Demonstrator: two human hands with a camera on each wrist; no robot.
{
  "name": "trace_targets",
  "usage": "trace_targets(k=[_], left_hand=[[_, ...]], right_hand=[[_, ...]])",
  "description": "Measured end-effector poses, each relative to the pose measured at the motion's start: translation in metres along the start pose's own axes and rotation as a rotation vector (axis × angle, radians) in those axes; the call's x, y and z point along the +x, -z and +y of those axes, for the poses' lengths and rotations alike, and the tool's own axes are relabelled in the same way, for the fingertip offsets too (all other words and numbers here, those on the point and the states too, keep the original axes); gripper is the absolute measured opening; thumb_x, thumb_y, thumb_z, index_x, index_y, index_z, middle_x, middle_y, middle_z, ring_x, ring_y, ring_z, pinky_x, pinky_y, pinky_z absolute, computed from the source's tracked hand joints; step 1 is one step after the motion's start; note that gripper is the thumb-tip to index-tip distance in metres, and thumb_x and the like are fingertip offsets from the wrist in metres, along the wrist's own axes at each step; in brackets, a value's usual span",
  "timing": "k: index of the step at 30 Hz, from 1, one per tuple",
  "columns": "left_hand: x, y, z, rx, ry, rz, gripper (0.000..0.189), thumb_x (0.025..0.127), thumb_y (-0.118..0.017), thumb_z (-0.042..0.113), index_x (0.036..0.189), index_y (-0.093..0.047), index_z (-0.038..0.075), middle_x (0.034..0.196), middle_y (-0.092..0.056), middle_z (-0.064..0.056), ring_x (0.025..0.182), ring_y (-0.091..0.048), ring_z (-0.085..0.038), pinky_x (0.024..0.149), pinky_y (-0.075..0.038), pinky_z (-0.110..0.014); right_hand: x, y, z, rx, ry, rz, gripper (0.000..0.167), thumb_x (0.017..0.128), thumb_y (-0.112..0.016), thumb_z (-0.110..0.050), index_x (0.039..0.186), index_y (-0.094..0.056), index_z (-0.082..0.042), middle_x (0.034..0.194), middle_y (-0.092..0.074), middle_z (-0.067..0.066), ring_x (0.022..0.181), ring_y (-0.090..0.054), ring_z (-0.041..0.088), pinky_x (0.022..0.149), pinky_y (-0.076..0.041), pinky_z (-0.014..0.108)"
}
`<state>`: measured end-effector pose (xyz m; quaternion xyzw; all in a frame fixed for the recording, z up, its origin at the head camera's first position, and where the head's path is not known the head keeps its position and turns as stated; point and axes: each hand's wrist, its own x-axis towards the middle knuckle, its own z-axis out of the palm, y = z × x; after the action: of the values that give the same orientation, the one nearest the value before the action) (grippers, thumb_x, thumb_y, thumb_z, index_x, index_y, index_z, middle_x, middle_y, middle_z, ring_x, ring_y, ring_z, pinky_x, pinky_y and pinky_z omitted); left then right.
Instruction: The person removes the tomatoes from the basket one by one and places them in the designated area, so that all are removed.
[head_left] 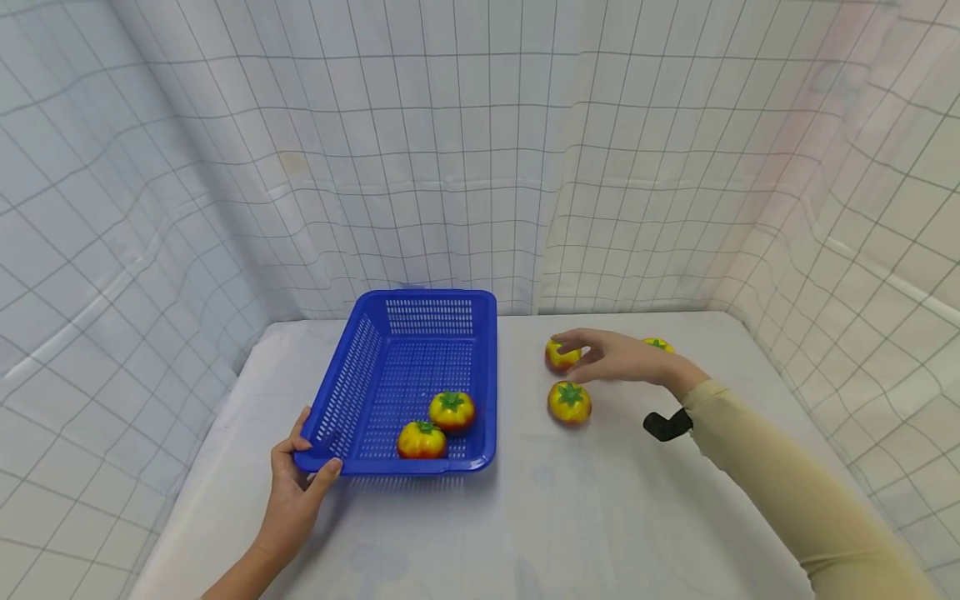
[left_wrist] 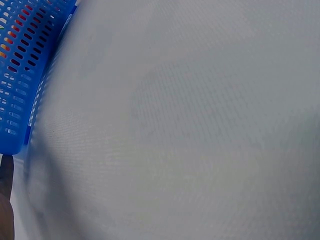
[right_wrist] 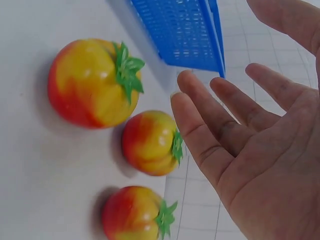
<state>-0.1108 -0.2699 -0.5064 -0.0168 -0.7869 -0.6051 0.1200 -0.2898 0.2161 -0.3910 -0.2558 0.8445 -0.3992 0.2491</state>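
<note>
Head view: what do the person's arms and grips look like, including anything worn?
The right sleeve is plain beige, lightly creased, and ends near the wrist. A black piece shows beside it; how it is attached cannot be told. The left forearm shows no sleeve. The left grip and right grip are ungloved, with no rings, markings or cables visible.

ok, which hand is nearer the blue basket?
Left: the left hand grips the blue basket at its near-left corner; the right hand hovers off to its right, by loose fruits.
</note>
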Motion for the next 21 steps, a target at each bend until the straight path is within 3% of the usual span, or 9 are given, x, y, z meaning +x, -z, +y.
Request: trace_targets(k=[11,21], left_hand=[[0.0,0.001,0.0,-0.013,-0.013,0.004,0.04,0.105,-0.054,0.003,0.123,-0.021,0.016,0.172,-0.004,0.001,0.13,-0.036,-0.006,0.091,-0.044,-0.008],[0.001,0.001,-0.002,-0.028,0.007,-0.002,0.039,0.105,-0.054,0.004,0.121,-0.021,0.019,0.172,-0.004,0.003,0.131,-0.037,-0.006,0.092,-0.044,-0.009]], right_hand=[[0.024,-0.015,-0.024,-0.028,0.087,-0.012,0.065,0.094,-0.073,-0.041,0.151,-0.045,-0.034,0.144,-0.054,-0.005,0.127,-0.056,0.019,0.105,-0.046,0.047],[0.043,-0.029,-0.044,-0.015,0.058,-0.006,0.063,0.092,-0.074,-0.046,0.149,-0.047,-0.038,0.145,-0.054,-0.007,0.125,-0.057,0.015,0.097,-0.053,0.043]])
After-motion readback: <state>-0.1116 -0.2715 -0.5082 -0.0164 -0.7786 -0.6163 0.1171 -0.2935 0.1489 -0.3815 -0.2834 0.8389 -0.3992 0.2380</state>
